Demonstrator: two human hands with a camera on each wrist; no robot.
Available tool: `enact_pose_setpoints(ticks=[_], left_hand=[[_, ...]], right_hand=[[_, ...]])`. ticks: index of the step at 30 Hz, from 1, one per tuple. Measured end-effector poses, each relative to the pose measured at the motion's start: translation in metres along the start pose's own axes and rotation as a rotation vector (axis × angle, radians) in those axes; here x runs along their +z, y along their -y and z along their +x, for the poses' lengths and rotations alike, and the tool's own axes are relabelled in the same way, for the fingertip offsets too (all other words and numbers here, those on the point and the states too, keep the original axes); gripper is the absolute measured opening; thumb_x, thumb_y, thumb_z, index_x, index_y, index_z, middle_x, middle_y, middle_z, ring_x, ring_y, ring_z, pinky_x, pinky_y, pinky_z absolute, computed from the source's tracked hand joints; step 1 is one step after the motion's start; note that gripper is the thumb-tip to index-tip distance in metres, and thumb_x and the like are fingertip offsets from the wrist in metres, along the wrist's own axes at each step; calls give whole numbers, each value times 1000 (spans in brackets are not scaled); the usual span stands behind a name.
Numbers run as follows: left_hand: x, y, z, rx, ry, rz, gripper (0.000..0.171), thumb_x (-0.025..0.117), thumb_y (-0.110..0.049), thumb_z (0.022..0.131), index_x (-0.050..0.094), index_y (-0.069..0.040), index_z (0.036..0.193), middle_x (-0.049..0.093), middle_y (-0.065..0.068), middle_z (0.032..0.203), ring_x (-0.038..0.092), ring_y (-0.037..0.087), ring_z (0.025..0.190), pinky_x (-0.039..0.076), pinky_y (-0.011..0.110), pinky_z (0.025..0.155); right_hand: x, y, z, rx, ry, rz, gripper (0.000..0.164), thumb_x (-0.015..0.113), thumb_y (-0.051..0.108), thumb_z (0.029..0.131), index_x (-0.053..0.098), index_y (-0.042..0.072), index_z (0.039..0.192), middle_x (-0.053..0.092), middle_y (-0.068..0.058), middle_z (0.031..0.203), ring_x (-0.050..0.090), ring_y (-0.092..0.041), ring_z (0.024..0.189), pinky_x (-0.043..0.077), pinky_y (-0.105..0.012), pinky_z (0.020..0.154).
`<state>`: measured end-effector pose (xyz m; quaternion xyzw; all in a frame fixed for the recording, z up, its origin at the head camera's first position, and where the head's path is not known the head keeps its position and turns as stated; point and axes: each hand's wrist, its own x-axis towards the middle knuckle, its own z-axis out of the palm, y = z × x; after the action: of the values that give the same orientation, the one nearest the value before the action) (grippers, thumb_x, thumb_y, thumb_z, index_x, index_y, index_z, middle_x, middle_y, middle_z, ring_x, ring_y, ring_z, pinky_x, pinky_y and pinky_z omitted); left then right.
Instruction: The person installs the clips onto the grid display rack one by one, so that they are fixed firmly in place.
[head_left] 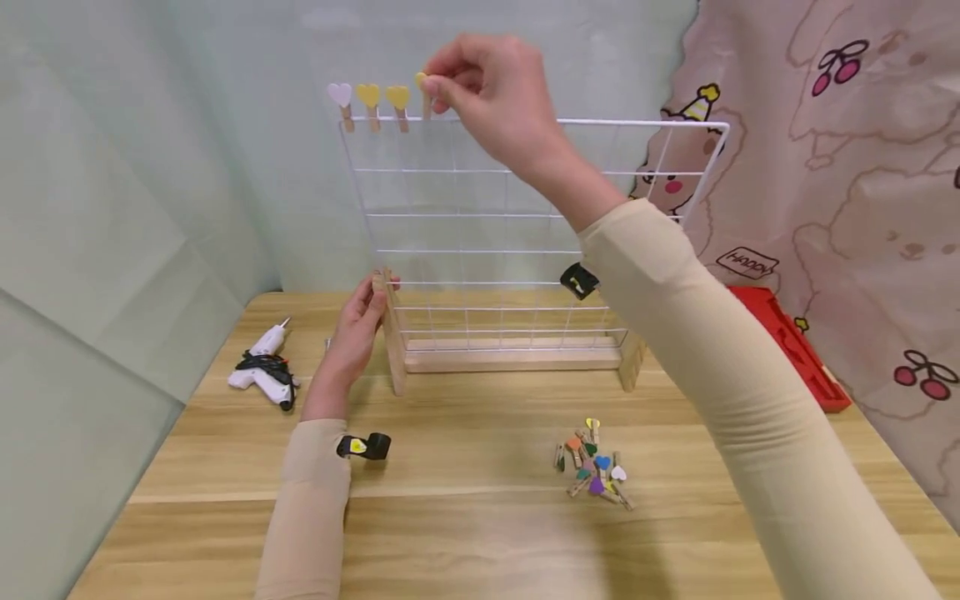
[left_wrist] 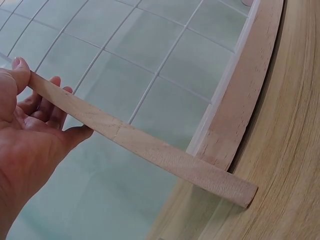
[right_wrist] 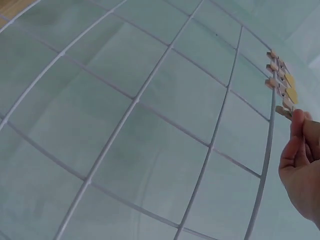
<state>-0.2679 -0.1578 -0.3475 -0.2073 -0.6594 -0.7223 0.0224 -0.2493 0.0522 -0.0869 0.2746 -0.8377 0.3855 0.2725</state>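
Observation:
A white wire grid rack (head_left: 517,215) stands upright in a wooden base with wooden side posts. At its top left, my right hand (head_left: 495,92) pinches a small wooden clothespin (head_left: 427,104) with a yellow heart, right at the top wire. Left of it, one white-heart clothespin (head_left: 342,104) and two yellow-heart clothespins (head_left: 370,104) are clipped on the same wire. My left hand (head_left: 352,333) grips the upper end of the left wooden post (left_wrist: 150,145), thumb on one side and fingers on the other. In the right wrist view, my right hand (right_wrist: 302,170) holds the clothespin by its heart end.
A loose pile of clothespins with coloured hearts (head_left: 592,467) lies on the table at front right. A white glue gun (head_left: 264,367) with a wrapped black cord lies at left. Behind the right arm sits a red tray (head_left: 787,346). Curtains hang behind.

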Motion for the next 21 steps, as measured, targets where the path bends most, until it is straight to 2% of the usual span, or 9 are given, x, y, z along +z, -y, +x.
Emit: enact_pose_setpoints(ticks=[4,11,15,21], left_hand=[[0,-1,1,-4,10,0,50,38,-33,90,29,-14,135,40,8,127,30,20,122,19,43,103],[2,-4,6,-3,22,-10,51,38,-33,90,27,-13,136,33,17,132,29,19,123,19,43,103],[2,-3,5,-6,23,-15,53,38,-33,90,25,-11,137,33,17,131,28,20,123,18,43,103],[0,-2,4,-15,21,-19,51,38,-33,90,26,-14,136,34,16,130,28,20,124,18,43,103]], right_hand=[[2,-3,1,22,39,-50,18,59,21,81,66,6,88,65,-4,79,58,-7,68,42,-18,62],[-2,-1,6,130,117,-58,24,57,24,82,64,8,97,64,-2,84,58,-8,73,43,-19,68],[-2,-1,7,132,155,-77,26,56,27,82,64,11,101,64,0,86,57,-6,76,43,-18,73],[-4,-2,5,127,154,-58,30,56,28,82,63,12,106,64,1,96,56,-6,81,43,-18,75]])
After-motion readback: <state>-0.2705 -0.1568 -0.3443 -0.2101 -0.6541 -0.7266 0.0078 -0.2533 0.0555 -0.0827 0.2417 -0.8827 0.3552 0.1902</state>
